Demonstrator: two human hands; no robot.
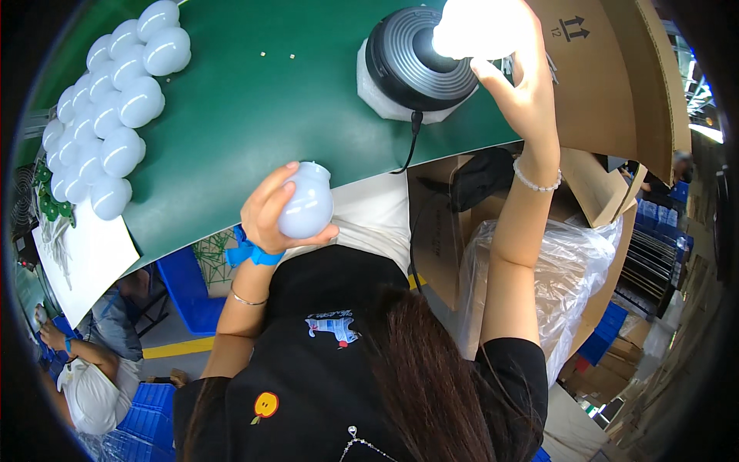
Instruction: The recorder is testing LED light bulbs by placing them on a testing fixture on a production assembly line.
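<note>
My left hand (263, 209) is wrapped round a frosted white globe cover (309, 202) with a short neck at its top, held near the table's front edge. Further off to the right, my right hand (533, 91) grips a brightly glowing light bulb (483, 29). Glare hides the bulb's outline and some of my fingers. The bulb sits against the centre of a black round device (394, 65) with ringed ridges; whether it is seated there, I cannot tell. At the far left, several similar white globes (123, 152) lie in close rows.
A black cable (413, 138) runs from the device over the edge of the green table (254, 100). An open cardboard box (600, 100) stands at the right, with clear plastic wrap (566, 300) below it. Another person (92, 377) sits at the lower left, near blue crates (150, 420).
</note>
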